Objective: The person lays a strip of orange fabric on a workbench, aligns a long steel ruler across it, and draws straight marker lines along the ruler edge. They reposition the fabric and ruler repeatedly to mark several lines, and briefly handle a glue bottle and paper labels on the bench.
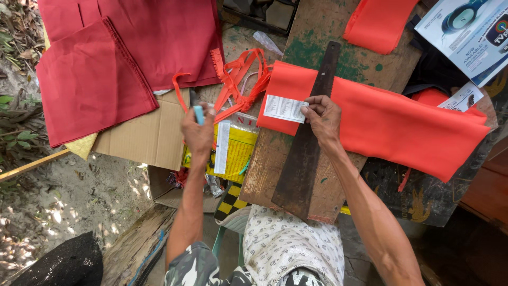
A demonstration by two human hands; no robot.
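Note:
My right hand (321, 117) pinches the edge of a small white printed paper slip (284, 108) that lies on a folded orange cloth (391, 124). A long dark wooden ruler (309, 143) runs diagonally under that hand, across the cloth and a worn wooden board (264, 164). My left hand (198, 132) is off to the left, closed around a small light-blue object (198, 114), above a yellow and white packet (235, 151). Loose orange strips (241, 79) lie just beyond it.
Dark red cloth pieces (121, 53) cover the upper left over brown cardboard (143, 135). Another orange cloth (378, 24) lies at the top. A printed box (471, 34) sits top right. Sandy ground (69, 196) is at lower left, a patterned cloth (288, 243) on my lap.

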